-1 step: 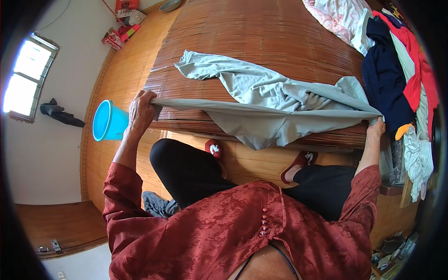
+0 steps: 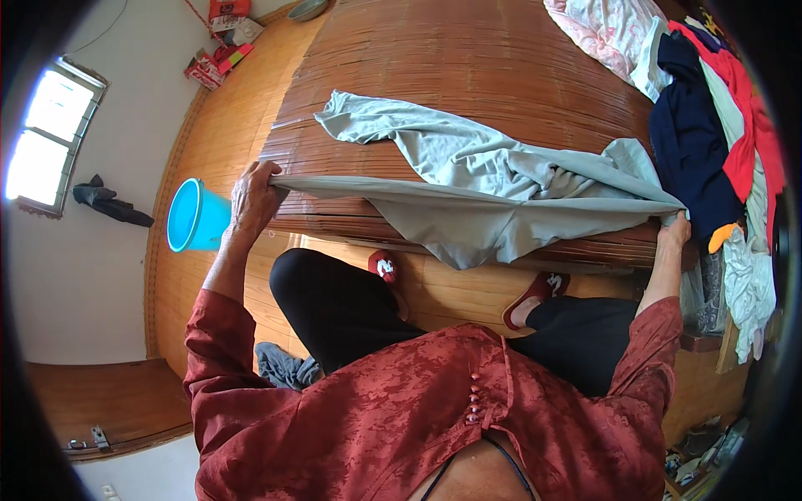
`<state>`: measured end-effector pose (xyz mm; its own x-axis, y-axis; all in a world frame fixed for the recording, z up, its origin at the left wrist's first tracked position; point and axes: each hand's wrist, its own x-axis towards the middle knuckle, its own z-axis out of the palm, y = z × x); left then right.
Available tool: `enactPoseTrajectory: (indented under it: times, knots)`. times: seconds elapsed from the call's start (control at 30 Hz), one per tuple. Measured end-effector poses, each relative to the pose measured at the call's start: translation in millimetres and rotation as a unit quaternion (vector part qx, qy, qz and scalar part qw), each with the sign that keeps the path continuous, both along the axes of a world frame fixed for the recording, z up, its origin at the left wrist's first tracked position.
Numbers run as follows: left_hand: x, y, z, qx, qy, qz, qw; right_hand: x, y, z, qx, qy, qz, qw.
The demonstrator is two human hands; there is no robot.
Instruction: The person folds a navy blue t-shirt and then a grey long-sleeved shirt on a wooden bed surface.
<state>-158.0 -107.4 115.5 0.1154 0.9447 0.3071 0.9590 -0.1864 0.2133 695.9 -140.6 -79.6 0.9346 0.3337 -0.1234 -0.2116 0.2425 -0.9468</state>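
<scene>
A pale grey-green garment (image 2: 493,221) is pulled taut between my two hands along the near edge of the bed. My left hand (image 2: 254,199) pinches one end of it at the bed's left corner. At the right, my right hand (image 2: 675,230) grips the other end. Between them the cloth sags in a loose fold over the bed's edge. Behind this stretched part, a rumpled section lies on the brown slatted mat (image 2: 468,67), and a long narrow piece reaches to the upper left. Whether it is a shirt or trousers I cannot tell.
A blue bucket (image 2: 197,215) stands on the floor left of my left hand. Piled clothes, including a dark navy garment (image 2: 689,138) and a red one (image 2: 739,159), lie at the bed's right side. Pink patterned bedding (image 2: 601,33) is farther back. Dark grey cloth (image 2: 284,366) lies by my leg.
</scene>
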Motion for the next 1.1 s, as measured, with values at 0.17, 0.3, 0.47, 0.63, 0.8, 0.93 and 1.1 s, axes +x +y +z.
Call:
enactPoseTrajectory:
  times: [0.17,0.3,0.47,0.63,0.8,0.93,1.1]
  knots:
    - [-23.7,9.9,1.3,-0.018,0.02,-0.015,1.0,2.2,0.9,-5.9,-0.007,0.005,0.002,1.0]
    - [-34.0,11.3,5.7,-0.051,0.038,-0.029,0.998,9.6,0.4,-10.4,-0.002,0.007,0.007,1.0]
    - [-49.6,10.5,4.2,-0.222,-0.122,-0.005,0.967,11.0,1.8,-9.3,-0.004,0.016,0.016,1.0]
    - [-46.1,6.3,13.3,-0.298,-0.265,-0.019,0.917,17.5,-2.1,-10.0,0.001,0.003,0.023,1.0]
    - [-53.3,7.7,2.2,-0.307,-0.381,-0.018,0.872,3.1,-0.3,-6.7,-0.008,0.01,0.019,1.0]
    - [-71.0,19.7,-13.7,-0.294,-0.323,-0.014,0.9,-10.2,1.5,-4.1,-0.005,-0.002,0.027,1.0]
    - [-49.0,37.8,-9.3,-0.261,-0.478,-0.067,0.836,4.5,-4.2,-5.8,0.022,-0.005,0.033,0.999]
